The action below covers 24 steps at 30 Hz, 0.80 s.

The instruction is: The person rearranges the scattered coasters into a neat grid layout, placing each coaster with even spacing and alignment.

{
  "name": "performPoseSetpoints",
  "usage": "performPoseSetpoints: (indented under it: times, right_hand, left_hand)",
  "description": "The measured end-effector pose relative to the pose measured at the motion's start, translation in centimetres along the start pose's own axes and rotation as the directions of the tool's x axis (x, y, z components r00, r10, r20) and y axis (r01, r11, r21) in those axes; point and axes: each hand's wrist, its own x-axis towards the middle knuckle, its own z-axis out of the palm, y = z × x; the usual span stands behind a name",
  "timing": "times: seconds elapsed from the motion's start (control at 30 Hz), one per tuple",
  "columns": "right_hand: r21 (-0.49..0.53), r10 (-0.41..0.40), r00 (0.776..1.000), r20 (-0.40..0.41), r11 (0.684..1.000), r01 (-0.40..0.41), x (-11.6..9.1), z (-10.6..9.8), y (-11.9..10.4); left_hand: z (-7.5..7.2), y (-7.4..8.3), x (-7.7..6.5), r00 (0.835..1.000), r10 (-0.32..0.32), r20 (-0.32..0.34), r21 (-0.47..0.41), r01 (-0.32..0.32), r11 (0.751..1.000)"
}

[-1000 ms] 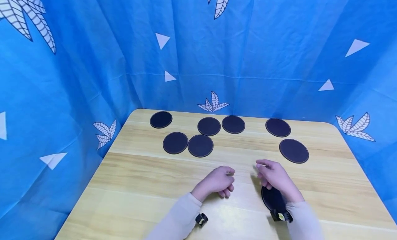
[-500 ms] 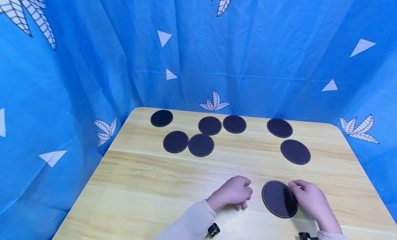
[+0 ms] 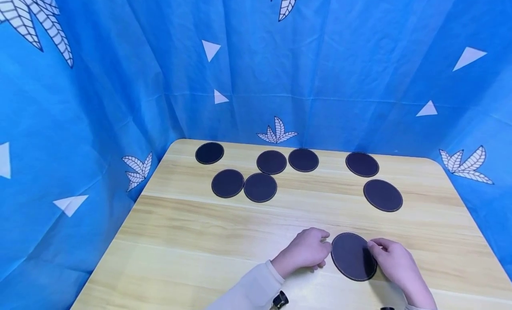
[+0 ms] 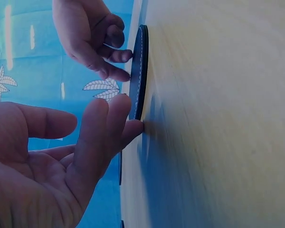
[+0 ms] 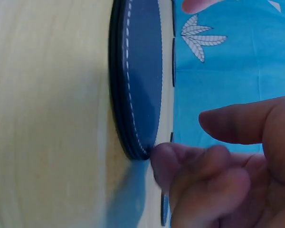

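Closest to the person, a small black device [image 3: 280, 299] sits at the left sleeve [image 3: 250, 287], too small to show whether it bears any mark. Just beyond, the left hand [image 3: 306, 252] and the right hand [image 3: 400, 263] flank a dark near disc [image 3: 349, 256] lying flat on the near part of the desk [image 3: 180, 247], right of centre. Neither hand is closed round it: the left has its thumb well apart and its fingertips at or just beside the disc's left edge, while the right touches the right edge with bent fingers, its thumb apart too. The right wrist view suggests more than one layer at that edge.

To handle this well, light, level contact from both sides seems best; pushing harder from one side would probably slide the disc, and if it is a stack, could shear the layers. Fingertips low against the rim should steady every layer at once.

Farther off, one disc [image 3: 383, 195] lies at right and two touching or nearly touching discs [image 3: 244, 186] lie at left; beyond them, four more [image 3: 303, 160] line the far edge. Stitched borders show, but no readable lettering. The blue cloth [image 3: 256, 56] behind carries only leaves and triangles.
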Motion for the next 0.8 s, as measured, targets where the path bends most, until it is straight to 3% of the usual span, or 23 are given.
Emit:
performPoseSetpoints:
  times: [0.13,0.37,0.47,0.63,0.8]
  right_hand:
    - [0.224,0.042,0.997,0.061,0.973,-0.055,-0.4,-0.2,0.4]
    - [0.069,0.069,0.997,-0.021,0.995,-0.068,-1.0,-0.6,1.1]
    - [0.148,0.113,0.994,0.007,0.983,-0.113,-1.1,-0.3,0.8]
    - [0.209,0.128,0.991,-0.026,0.970,-0.120,-1.0,0.3,0.3]
    - [0.348,0.148,0.989,-0.018,0.928,-0.133,-0.8,1.1,0.4]
  left_hand:
    - [0.1,0.1,-0.1,1.000,0.004,-0.001,0.003,-0.004,1.000]
    - [0.1,0.2,-0.1,1.000,0.029,0.006,0.027,-0.029,0.999]
    - [0.2,0.2,0.0,0.999,0.039,0.010,0.022,-0.039,0.999]
    - [0.2,0.0,0.2,0.999,0.030,0.012,-0.009,-0.030,1.000]
    - [-0.2,-0.8,0.8,0.998,0.032,0.056,-0.164,-0.022,0.986]
